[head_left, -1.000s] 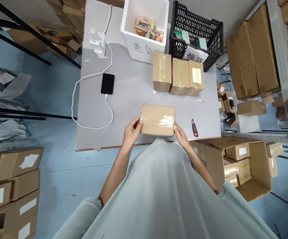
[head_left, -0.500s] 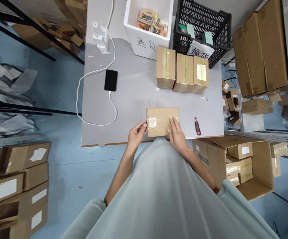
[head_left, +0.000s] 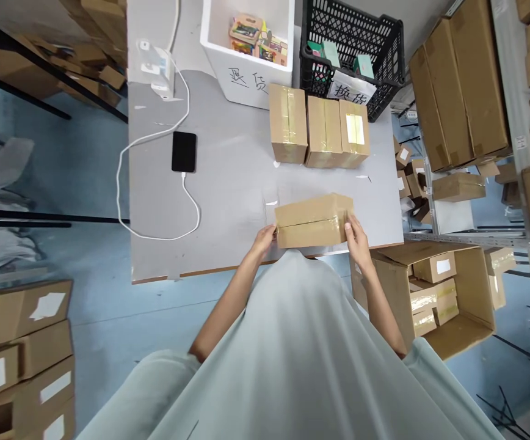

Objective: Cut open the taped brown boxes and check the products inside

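**One Box, Two Hands at the Tabletop's Edge**

My left hand is clasped on the left end of one cardboard box, and my right hand is closed around its right end, fingers at the corner. The box sits at the near edge of the grey tabletop, just in front of my shirt, a seam running along its length; whether its underside touches the surface I cannot tell. The step in hand, I judge, is handling the box to show its taped sides; the next move calls for an even hold at both ends.

Beyond it stand three cartons in a row, the rightmost bearing one white label. To the left lies one black phone on a white cable, with one power strip farther back. Along the far side are one white bin, its small packs too jumbled to count, and one black crate with at least three greenish packs. At right, below the tabletop, one large open carton holds at least four smaller boxes.
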Motion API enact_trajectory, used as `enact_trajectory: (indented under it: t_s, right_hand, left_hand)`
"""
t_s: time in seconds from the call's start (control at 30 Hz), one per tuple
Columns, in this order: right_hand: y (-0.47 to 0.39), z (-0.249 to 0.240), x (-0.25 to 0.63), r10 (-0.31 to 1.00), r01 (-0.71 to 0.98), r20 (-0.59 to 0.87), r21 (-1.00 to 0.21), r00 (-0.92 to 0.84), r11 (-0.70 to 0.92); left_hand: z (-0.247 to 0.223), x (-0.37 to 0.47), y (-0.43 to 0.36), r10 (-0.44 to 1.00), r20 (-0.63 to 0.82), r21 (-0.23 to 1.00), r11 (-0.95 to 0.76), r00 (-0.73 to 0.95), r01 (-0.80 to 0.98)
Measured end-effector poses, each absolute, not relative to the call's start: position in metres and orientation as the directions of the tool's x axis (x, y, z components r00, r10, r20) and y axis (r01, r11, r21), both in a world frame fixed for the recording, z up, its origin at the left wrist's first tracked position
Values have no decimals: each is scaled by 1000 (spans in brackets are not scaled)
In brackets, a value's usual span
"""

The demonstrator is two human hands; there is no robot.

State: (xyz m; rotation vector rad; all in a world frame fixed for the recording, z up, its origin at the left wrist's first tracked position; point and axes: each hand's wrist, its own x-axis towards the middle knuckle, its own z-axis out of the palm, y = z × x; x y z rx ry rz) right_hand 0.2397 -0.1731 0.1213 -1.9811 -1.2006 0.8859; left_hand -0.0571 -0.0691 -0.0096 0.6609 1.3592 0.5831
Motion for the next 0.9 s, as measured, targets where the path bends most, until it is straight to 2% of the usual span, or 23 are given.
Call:
enact_trajectory:
  t_s: [0.1,0.2,0.37,0.47,0.57,0.63,0.7,0.8,0.9]
  right_hand:
    - [-176,121,240,905,414,-222,-832,363,-370]
    - [-176,113,238,897,329,-264,-862,355,-385]
    - [-166,77,223,925,210,-307,-912,223,-353]
    - [-157,55,207,923,178,-359,-908,139,-380]
    - [-153,49,192,914,332,-354,-853,200,-403]
    - [-153,55,184,942,483,-256,-810,219,-332]
    - [-155,62,175,970,571,-195,-784,145,-243]
    - [-157,68,163,968,610,-249,-763,26,-213]
    - [-161,65,155,955,654,-296,-724,-10,-217]
  left_hand:
    - [-1,-49,-71,755,-640,760,649,145,-25]
    - [10,-59,-68,805,-587,807,591,92,-23]
    - [23,-104,-63,895,-445,893,446,-20,57]
    - [22,-126,-68,912,-406,903,411,-64,124]
    - [15,-136,-76,901,-418,894,430,-112,126]
    - [9,-138,-79,886,-439,886,454,-146,94]
    - [2,-138,-79,858,-478,866,496,-185,62]
    - [-6,-136,-73,814,-540,827,561,-215,45]
    - [-14,-134,-63,790,-576,800,597,-210,50]
